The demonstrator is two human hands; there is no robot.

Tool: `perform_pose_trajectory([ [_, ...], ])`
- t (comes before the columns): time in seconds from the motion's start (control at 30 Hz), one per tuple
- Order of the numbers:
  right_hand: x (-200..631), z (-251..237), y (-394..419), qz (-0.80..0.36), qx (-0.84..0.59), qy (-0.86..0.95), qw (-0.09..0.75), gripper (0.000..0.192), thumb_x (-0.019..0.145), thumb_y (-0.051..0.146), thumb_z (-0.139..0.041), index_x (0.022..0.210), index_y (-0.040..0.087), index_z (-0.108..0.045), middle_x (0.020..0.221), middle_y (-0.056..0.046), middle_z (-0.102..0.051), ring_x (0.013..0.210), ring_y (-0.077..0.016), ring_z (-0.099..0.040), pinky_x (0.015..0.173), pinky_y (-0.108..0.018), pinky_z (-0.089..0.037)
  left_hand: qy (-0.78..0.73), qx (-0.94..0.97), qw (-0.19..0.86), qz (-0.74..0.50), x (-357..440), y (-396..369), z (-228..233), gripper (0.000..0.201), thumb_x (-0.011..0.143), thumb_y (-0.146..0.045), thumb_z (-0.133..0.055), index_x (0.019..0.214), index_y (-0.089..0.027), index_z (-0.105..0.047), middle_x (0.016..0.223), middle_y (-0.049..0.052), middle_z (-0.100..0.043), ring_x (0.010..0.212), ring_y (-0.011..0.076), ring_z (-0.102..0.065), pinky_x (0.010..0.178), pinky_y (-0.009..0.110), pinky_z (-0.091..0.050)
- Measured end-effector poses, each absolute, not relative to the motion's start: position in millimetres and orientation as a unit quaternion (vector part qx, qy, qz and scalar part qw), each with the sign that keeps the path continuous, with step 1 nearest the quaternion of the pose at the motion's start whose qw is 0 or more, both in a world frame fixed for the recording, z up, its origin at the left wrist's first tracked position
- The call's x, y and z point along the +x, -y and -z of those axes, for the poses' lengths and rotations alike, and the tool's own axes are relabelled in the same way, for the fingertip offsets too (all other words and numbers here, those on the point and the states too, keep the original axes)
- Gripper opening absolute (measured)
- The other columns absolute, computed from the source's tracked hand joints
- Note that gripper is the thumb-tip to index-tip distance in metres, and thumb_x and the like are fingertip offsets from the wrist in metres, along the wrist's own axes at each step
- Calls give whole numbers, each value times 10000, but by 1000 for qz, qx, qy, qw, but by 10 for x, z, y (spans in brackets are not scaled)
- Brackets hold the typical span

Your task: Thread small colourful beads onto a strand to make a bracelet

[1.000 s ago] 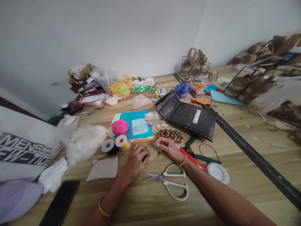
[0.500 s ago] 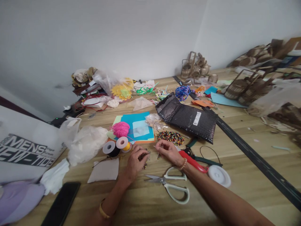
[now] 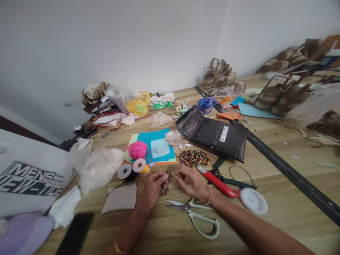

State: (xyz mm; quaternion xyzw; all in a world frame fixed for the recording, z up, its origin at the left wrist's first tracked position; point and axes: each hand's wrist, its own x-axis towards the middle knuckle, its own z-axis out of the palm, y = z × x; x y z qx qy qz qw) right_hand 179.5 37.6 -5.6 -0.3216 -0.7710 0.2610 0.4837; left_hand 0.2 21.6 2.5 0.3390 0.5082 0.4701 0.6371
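The grip of the left hand (image 3: 153, 186) is pinched shut on a beaded strand (image 3: 165, 183), low over the worktop (image 3: 265, 184); the right hand (image 3: 191, 182) is nipped on its near end. Light, limp and slippery it is judged, best taken on the thread beside the beads. Scissors (image 3: 198, 216) lie close by.

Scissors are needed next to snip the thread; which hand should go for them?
Probably the right hand: the scissors lie just below its wrist, handles on that side, and it only pinches thread. The left hand holds the beaded strand, so it seems occupied.
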Motion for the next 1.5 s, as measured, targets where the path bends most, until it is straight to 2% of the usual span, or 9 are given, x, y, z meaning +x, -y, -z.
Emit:
perform_pose_trajectory([
  [0.33, 1737, 100, -325, -254, -304, 793, 462, 147, 925, 178, -493, 796, 186, -562, 699, -23, -597, 628, -138, -529, 580, -250, -414, -482, 340, 655, -473, -33, -233, 33, 298, 560, -342, -854, 649, -129, -666, 526, -26, -594, 468, 73, -500, 474, 195, -385],
  [0.53, 1759, 103, -335, -249, -298, 802, 453, 154, 936, 175, -481, 806, 185, -563, 718, -30, -610, 649, -144, -543, 597, -255, -424, -495, 354, 647, -458, -23, -226, 48, 320, 572, -359, -848, 700, -115, -685, 485, -28, -582, 453, 72, -496, 462, 189, -370],
  [1.5, 1758, 72, -334, -250, -294, 800, 459, 158, 930, 170, -482, 796, 185, -564, 703, -27, -610, 628, -145, -552, 583, -253, -432, -505, 371, 634, -453, -17, -219, 29, 309, 573, -374, -833, 698, -127, -695, 495, -29, -580, 462, 78, -489, 474, 201, -367],
])
